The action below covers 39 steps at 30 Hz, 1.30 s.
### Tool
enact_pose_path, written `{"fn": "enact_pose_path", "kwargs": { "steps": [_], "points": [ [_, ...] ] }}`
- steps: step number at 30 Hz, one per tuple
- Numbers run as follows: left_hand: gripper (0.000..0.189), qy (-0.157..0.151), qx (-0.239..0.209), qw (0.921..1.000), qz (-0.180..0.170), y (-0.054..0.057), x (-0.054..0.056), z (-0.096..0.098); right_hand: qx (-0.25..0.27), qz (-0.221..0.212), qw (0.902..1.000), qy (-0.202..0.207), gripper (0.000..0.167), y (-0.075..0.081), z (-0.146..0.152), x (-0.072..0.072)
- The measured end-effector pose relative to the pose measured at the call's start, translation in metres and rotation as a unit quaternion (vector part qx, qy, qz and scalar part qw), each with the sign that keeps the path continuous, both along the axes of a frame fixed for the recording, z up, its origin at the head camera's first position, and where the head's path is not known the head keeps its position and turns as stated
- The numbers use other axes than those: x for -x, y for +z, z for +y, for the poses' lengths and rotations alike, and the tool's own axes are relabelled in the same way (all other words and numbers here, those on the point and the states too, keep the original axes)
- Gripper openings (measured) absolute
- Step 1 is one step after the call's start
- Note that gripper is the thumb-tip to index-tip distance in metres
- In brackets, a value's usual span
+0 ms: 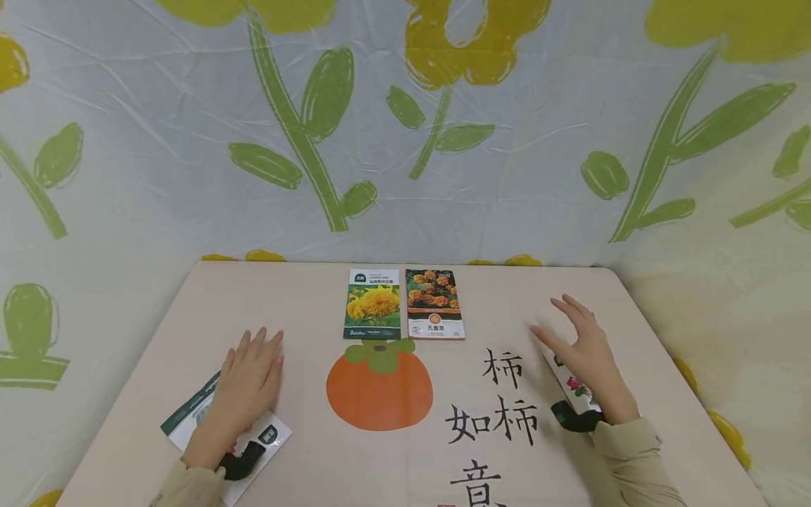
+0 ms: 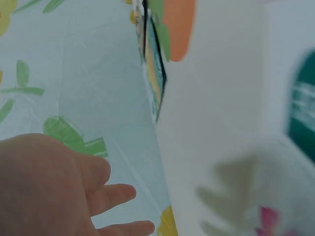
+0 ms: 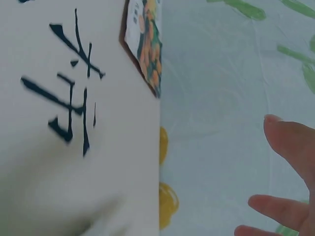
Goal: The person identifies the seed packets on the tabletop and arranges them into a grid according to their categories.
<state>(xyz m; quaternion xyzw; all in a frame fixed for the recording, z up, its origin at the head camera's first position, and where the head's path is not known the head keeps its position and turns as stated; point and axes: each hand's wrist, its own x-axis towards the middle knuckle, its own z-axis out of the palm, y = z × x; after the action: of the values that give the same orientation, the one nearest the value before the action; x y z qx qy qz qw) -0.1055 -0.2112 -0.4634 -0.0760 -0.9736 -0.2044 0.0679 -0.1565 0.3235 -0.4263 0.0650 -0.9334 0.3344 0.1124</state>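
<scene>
My left hand (image 1: 248, 380) is held over a white and green seed packet (image 1: 184, 421) that lies askew at the table's left, fingers extended and nothing in them. At the right, my right hand (image 1: 584, 348) hovers with thumb and fingers spread above another white packet (image 1: 573, 386) with pink flowers, largely hidden by the hand and wrist. Two more seed packets lie side by side at the far middle: one with a yellow sunflower (image 1: 373, 304), the other with orange marigolds (image 1: 434, 304). Both hands appear in their wrist views with fingers apart.
The table has a pale cover (image 1: 304, 451) printed with an orange persimmon (image 1: 380, 391) and black Chinese characters (image 1: 491, 415). A white cloth (image 1: 507, 204) with green stems and yellow flowers hangs behind the table's back edge and along its sides.
</scene>
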Motion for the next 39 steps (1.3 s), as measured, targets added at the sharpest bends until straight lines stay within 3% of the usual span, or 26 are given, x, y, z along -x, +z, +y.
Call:
{"fn": "enact_pose_path", "kwargs": {
  "steps": [8,15,21,26,30,39],
  "points": [
    [0.067,0.026,0.015,0.9986,-0.043,-0.013,-0.038,-0.025,0.0,-0.03,0.9994,0.016,0.054,-0.004,0.036,-0.027],
    [0.093,0.045,0.012,0.9946,-0.093,-0.022,-0.06,-0.04,-0.032,-0.051,0.9974,0.04,0.054,-0.025,0.056,-0.042],
    [0.107,0.041,0.038,0.9938,-0.096,-0.027,-0.068,-0.049,-0.041,-0.049,0.9969,0.046,0.055,-0.046,0.067,-0.049],
    [0.107,0.044,0.039,0.9927,-0.105,-0.028,-0.071,-0.059,-0.027,-0.065,0.9968,0.036,0.055,-0.058,0.073,-0.055],
    [0.106,0.049,0.03,0.9926,-0.107,-0.027,-0.073,-0.063,-0.015,-0.08,0.996,0.036,0.055,-0.062,0.073,-0.056],
    [0.106,0.062,0.033,0.9911,-0.113,-0.026,-0.075,-0.061,0.002,-0.066,0.9969,0.043,0.055,-0.068,0.072,-0.054]
  ]
}}
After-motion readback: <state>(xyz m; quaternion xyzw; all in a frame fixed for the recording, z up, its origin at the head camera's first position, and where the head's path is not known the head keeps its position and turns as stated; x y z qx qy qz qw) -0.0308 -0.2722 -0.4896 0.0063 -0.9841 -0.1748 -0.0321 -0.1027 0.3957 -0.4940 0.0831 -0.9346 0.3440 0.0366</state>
